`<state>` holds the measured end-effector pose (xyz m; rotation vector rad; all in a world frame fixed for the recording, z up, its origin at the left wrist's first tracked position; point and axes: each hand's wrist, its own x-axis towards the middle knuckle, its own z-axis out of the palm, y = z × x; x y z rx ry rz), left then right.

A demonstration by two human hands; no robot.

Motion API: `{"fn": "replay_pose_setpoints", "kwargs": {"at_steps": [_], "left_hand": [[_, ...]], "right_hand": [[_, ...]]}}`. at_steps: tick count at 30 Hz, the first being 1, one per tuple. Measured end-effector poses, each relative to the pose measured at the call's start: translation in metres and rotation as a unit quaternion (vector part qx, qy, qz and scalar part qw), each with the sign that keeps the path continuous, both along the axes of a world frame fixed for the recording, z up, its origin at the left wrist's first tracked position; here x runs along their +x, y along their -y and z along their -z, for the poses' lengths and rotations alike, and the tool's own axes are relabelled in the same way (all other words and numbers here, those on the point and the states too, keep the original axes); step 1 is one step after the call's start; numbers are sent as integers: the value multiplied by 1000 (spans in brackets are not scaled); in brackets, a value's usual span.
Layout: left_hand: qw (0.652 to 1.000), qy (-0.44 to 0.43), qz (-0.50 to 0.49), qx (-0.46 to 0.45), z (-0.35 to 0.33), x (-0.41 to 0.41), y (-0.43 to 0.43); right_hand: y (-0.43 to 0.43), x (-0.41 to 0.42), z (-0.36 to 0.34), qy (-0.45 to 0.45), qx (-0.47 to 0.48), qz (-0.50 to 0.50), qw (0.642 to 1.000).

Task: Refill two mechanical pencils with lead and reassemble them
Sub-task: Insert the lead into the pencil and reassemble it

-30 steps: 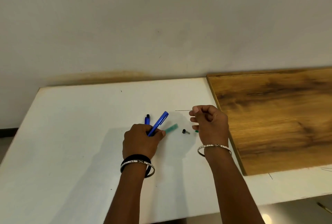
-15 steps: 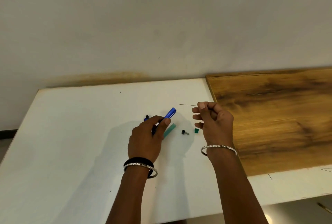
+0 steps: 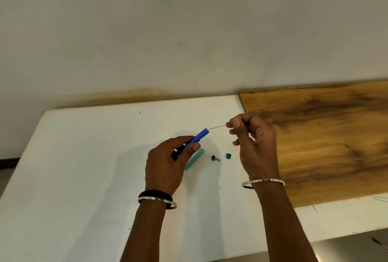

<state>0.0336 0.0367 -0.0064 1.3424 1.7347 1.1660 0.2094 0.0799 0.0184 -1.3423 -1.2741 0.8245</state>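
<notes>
On my head-camera feed I log the following. Item one: left hand (image 3: 168, 165), fingers clenched around a blue pencil barrel (image 3: 197, 138), held above the white table (image 3: 84, 156) and tilted so its open end points up and to the right. Item two: right hand (image 3: 253, 142), thumb and forefinger pinching a thin lead (image 3: 217, 126); the lead's free tip sits right at the barrel's open end, and I cannot tell whether it has entered. Item three: a teal lead case (image 3: 194, 159) lying flat on the table, just beside and partly behind the left thumb. Item four: a small black-and-metal pencil part (image 3: 215, 158) on the table between the two hands. Item five: a small teal cap (image 3: 228, 155) close to its right, near the right palm. Item six: a wooden board (image 3: 325, 135) on the table's right side, behind the right hand. Item seven: a bangle (image 3: 263, 182) on the right wrist.
</notes>
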Motion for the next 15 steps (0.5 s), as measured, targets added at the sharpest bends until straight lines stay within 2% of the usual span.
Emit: {"fn": "replay_pose_setpoints", "kwargs": {"at_steps": [15], "left_hand": [[1000, 9, 6, 11, 1, 0, -1]], "right_hand": [[0, -1, -2, 34, -6, -14, 999]]}}
